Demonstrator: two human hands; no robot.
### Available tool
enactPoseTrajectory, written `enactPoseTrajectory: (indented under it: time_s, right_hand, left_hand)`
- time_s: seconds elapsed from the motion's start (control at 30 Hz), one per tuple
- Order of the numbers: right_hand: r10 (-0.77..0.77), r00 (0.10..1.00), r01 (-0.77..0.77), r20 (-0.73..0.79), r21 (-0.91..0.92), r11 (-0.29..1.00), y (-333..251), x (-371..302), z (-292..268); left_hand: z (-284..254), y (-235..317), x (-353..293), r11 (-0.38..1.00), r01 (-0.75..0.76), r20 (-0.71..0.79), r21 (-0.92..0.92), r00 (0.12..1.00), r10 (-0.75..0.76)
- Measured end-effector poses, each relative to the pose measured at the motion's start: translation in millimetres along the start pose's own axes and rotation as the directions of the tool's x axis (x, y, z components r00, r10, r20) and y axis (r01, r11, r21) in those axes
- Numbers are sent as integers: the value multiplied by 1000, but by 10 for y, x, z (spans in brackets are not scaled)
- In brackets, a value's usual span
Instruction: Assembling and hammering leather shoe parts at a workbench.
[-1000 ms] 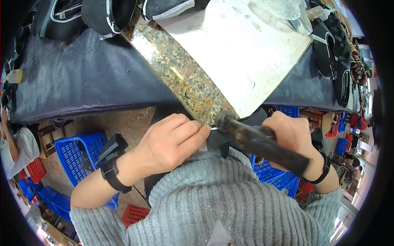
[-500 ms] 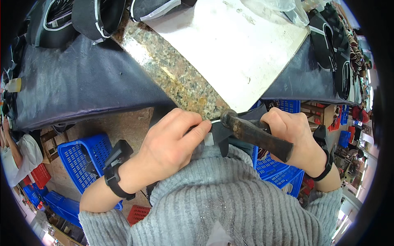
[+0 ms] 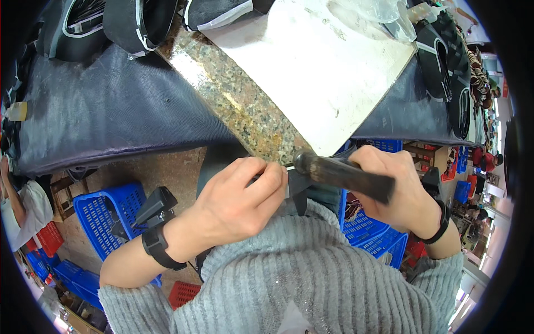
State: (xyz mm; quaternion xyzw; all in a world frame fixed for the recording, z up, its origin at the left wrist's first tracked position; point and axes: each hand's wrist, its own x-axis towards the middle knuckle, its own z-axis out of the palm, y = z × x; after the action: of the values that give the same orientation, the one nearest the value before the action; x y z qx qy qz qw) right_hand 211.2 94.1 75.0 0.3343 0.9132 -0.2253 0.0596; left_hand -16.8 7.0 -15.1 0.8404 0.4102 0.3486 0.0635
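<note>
My right hand (image 3: pixel 400 183) is closed round a hammer (image 3: pixel 350 177) with a dark, worn head; its handle is mostly hidden behind the head and my fingers. The round face of the head meets the near corner of the granite slab (image 3: pixel 267 131), where a dark, flexible piece (image 3: pixel 300 195) with a whitish edge hangs over. My left hand (image 3: pixel 239 195) pinches that dark piece just left of the hammer head. Its fingertips partly hide the piece.
A white board (image 3: pixel 317 72) lies on the granite slab. Dark curved pieces with white trim (image 3: pixel 130 25) stand along the table's back left, and more are at the right. Clear plastic (image 3: pixel 384 14) lies on the board's far end. Blue baskets (image 3: pixel 105 217) stand below on both sides.
My left fingers have curled in more and shifted slightly over the piece's edge. The hammer head has tilted a little and stays at the slab's corner.
</note>
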Motion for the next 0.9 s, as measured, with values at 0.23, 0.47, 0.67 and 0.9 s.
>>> enactPoseTrajectory:
  time_s: [0.23,0.47,0.67,0.9]
  right_hand:
    - [9,1000,-12,26,86,996,25,-10,68]
    - [-8,999,8,47,-1,1000,57,-13,54]
    - [-25,999,25,28,9,1000,42,19,-8]
    - [-12,998,12,58,-4,1000,-36,56,-10]
  left_hand:
    - [-25,24,39,999,39,-17,-24,999,-39]
    - [-3,-14,-41,883,334,-2,-331,935,-354]
    - [42,-17,-22,998,20,-91,-55,996,-25]
    - [45,-2,-44,1000,-14,-82,-3,997,13]
